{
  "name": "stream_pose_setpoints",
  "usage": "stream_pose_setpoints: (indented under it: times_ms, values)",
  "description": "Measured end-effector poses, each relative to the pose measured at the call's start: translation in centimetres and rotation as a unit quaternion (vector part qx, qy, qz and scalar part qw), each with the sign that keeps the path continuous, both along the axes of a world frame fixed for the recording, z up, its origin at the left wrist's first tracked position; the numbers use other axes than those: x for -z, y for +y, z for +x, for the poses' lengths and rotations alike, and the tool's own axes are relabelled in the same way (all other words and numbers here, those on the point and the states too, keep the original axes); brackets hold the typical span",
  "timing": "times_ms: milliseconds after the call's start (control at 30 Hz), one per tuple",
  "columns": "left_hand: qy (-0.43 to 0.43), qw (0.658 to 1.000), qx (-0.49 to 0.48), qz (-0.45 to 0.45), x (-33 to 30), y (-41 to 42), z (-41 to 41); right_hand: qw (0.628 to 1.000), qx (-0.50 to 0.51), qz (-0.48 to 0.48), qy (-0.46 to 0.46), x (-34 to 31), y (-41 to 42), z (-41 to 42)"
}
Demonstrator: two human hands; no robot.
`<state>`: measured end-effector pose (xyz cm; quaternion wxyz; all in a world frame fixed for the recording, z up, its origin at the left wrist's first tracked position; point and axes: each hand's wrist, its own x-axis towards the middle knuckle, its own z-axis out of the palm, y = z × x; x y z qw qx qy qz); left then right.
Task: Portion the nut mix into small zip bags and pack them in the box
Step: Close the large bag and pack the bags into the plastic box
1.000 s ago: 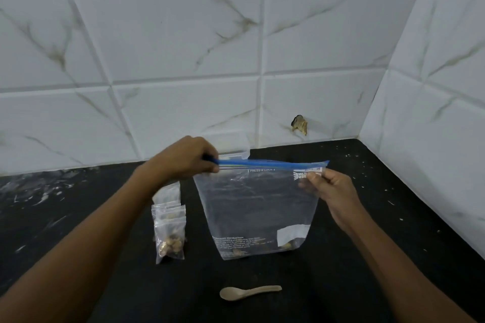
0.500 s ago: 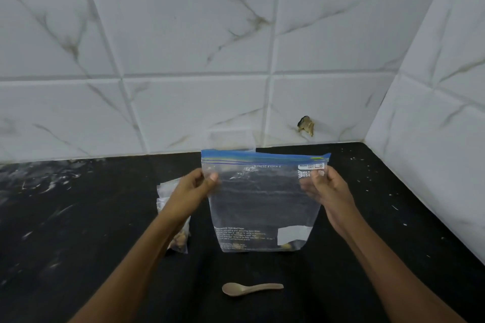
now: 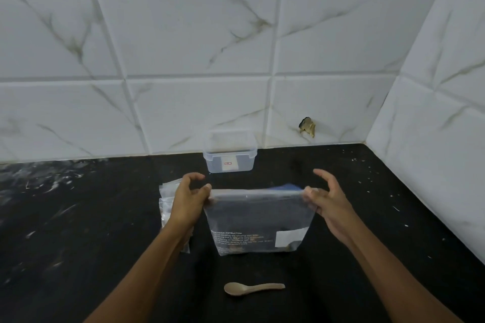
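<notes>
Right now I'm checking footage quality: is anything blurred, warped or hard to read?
Head view: wide-angle bends the tile lines; the large zip bag shows soft, its print barely legible; the clear plastic box nearly vanishes against the wall; lighting even, no harsh glare.

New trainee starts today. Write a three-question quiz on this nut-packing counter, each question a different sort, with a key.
1. True or false: the spoon lies in the clear box.
2. What do both hands, left and right, hold? A) large zip bag B) spoon C) box
3. Fill in: the small bags lie beside the ___ hand.

Key: 1 false; 2 A; 3 left.
</notes>
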<state>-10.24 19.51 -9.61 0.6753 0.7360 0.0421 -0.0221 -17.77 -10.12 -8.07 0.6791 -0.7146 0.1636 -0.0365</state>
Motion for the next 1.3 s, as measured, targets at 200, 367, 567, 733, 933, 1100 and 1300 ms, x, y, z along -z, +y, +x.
stream_pose_setpoints:
  times_ms: [200, 367, 567, 733, 933, 1100, 1300]
  values:
    - [-0.018, 0.98, 0.129, 0.15, 0.1, 0.9, -0.6, 0.946, -0.106, -0.3, 0.061, 0.9, -0.9, -0.8]
    - [-0.104, 0.908, 0.182, 0.362, -0.2, 1.5, -0.5, 0.915, -0.11, -0.387, 0.032, 0.5, -1.4, -0.9]
    - [-0.069, 0.948, 0.206, 0.232, 1.1, 2.2, -0.7, 0.965, -0.084, -0.242, 0.047, 1.7, -1.9, -1.1]
    - [0.001, 0.959, 0.253, 0.127, 3.4, 2.7, -1.1, 0.984, -0.118, -0.092, 0.097, 3.5, -1.8, -1.8]
    - [0.061, 0.949, 0.272, 0.145, 5.4, 2.9, -1.1, 0.972, -0.157, -0.12, 0.124, 4.6, -1.1, -2.0]
    - [0.086, 0.959, 0.235, 0.13, 6.3, 1.9, -1.0, 0.979, -0.111, -0.122, 0.117, 5.7, -1.0, -1.7]
    - [0.046, 0.968, 0.221, 0.107, 5.7, -2.2, 0.2, 0.992, -0.002, -0.084, 0.094, 4.5, -3.3, -0.9]
